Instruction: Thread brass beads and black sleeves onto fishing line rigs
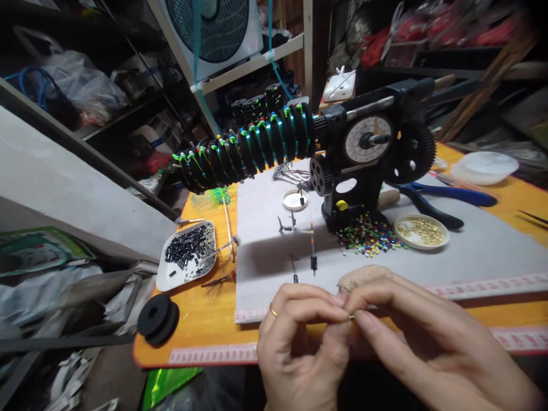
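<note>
Both my hands meet at the near edge of the orange table (201,325). My left hand (299,342), with a ring on one finger, is closed in a pinch. My right hand (411,325) pinches against it, and a tiny gold-coloured piece (351,315) shows between the fingertips. Just beyond them lie small black-and-orange floats (313,251) on a grey mat (471,251). A black winding machine (368,154) with a dial stands behind, its shaft loaded with a row of black spools (248,151) wound with green line.
A white tray of black tubes (188,254) and a loose black spool (157,318) sit at the left. Coloured beads (368,237), a dish of gold bits (422,231), a white cap (294,200) and blue-handled pliers (445,200) lie near the machine. Cluttered shelves and a fan (214,28) stand behind.
</note>
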Tool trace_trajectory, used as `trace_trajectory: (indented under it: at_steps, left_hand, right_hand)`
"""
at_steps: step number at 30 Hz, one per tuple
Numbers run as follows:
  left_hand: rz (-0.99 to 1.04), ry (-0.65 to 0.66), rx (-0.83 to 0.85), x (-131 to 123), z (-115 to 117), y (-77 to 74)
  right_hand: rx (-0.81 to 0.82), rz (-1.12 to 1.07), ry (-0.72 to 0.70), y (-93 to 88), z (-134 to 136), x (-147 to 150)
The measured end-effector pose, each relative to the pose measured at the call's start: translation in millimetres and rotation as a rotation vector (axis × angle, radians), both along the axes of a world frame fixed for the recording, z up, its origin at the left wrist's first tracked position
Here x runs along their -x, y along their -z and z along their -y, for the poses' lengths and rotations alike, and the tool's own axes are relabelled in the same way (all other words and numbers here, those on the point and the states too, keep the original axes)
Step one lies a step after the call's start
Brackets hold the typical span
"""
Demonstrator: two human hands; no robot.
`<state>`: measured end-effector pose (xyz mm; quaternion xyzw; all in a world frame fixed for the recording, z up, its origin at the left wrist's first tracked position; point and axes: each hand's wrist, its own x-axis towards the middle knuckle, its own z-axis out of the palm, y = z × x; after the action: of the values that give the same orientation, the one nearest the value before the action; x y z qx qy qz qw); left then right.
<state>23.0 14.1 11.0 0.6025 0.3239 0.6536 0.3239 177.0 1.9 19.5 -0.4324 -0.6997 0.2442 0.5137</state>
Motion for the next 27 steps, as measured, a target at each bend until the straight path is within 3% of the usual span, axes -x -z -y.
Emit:
trace_trajectory:
  at_steps: [4,10,14,17,22,27]
  left_hand:
    - [0.029,0.006,0.159,0,6,6.4]
    - [0.010,0.086,0.005,1,-3,-2.6]
    - [0.068,0.030,0.047,-1,-4,-2.8]
    - [0.101,0.072,0.095,0,-3,0.2]
    - [0.048,0.202,0.127,7,-7,-4.4]
    - [-0.034,0.134,0.017,5,-10,-15.9]
  right_hand:
    - [0.046,-0.029,-0.059,3.5,1,-2]
    - [0.038,0.102,-0.056,4.0,2,-10]
    - [-0.141,0.195,0.021,7.5,5,-16]
    - [-0.219,0.236,0.093,7.6,6,-17]
    - [-0.174,0.109,-0.006,5.1,4,-16]
    - [-0.167,0.169,0.085,2.4,7,-20]
